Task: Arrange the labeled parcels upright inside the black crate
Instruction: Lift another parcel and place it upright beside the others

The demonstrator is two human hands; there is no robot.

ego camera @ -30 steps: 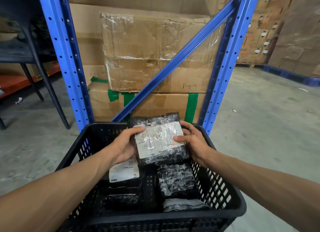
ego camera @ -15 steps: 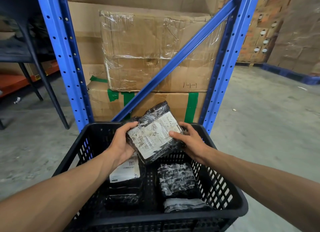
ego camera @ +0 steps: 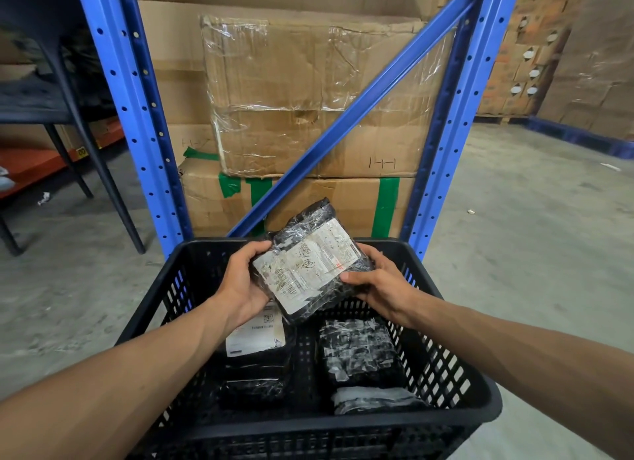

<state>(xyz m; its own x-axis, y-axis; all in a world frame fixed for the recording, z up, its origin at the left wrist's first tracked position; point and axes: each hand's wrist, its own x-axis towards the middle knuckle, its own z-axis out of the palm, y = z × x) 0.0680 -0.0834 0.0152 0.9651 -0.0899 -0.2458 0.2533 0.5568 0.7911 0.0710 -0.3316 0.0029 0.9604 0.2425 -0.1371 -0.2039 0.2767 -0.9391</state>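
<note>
Both hands on one black wrapped parcel (ego camera: 310, 265), label facing up, tilted, above the far half of the black crate (ego camera: 456, 367). Left hand (ego camera: 242, 281) clasping its left edge, right hand (ego camera: 379, 281) gripping the right edge. Below, inside the crate: a labeled parcel (ego camera: 255, 336) at left, two more wrapped parcels (ego camera: 358, 353) at right.

Concrete floor (ego camera: 514, 236): grey, stained, a few small bits of litter scattered on it. Black perforated crate (ego camera: 456, 373) is seen above it at the near edge; whether it is set down cannot be told. Blue rack uprights (ego camera: 137, 116) are stood on the floor just behind the crate. Dark chair legs (ego camera: 113, 191) are planted at left. Blue pallet (ego camera: 579, 138) with stacked cartons is set at far right.
</note>
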